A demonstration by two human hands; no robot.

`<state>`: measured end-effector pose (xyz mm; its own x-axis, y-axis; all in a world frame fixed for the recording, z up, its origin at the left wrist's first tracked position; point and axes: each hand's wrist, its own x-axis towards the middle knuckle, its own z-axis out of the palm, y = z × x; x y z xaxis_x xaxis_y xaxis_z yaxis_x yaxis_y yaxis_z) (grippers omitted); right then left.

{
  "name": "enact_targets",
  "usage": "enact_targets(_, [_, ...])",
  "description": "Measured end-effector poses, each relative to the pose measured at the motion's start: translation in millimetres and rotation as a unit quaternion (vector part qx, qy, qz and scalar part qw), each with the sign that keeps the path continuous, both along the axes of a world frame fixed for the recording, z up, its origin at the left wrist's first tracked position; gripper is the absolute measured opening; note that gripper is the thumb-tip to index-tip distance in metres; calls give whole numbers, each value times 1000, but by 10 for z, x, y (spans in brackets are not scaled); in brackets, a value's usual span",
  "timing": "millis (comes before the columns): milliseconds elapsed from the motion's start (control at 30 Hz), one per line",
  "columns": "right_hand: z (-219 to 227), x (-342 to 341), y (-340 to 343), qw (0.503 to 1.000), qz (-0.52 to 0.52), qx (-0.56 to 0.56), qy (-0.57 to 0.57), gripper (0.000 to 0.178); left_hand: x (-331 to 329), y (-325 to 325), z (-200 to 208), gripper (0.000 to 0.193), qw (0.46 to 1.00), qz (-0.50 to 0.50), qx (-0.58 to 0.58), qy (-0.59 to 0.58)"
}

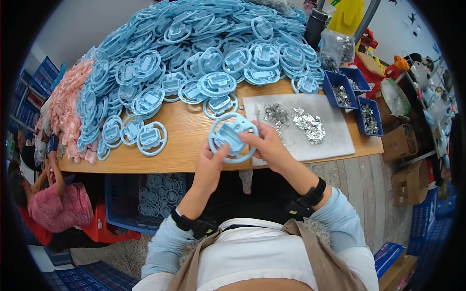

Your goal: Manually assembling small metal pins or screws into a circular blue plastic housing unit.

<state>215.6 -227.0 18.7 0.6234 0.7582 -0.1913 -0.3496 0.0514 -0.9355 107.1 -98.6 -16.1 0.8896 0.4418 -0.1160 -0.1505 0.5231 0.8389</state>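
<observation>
The left hand (208, 169) pinches the lower-left side of a pale-blue, wheel-shaped plastic part (227, 137); the right hand (270, 146) pinches its right side. Both forearms angle inward, holding it above the light-brown wooden bench's (189, 141) front edge.

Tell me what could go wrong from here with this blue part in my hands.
The tall heap of loose blue parts could slide across the table if disturbed. Loose silver pieces lie on the white mat near your right hand, so a careless sweep might scatter them. The blue bin by the table's right edge might spill if bumped.
</observation>
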Motion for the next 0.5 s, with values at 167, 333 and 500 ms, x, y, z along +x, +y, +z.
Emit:
enact_targets(167, [-216, 771, 320, 890, -50, -115, -439, 24, 47, 180, 77, 25, 990, 55, -125, -15])
enact_targets(333, [-308, 1096, 444, 802, -24, -194, -565, 16, -5, 294, -16, 29, 995, 57, -76, 40])
enact_targets(500, [-377, 1071, 503, 814, 0, -203, -545, 15, 12, 293, -69, 30, 996, 42, -40, 69])
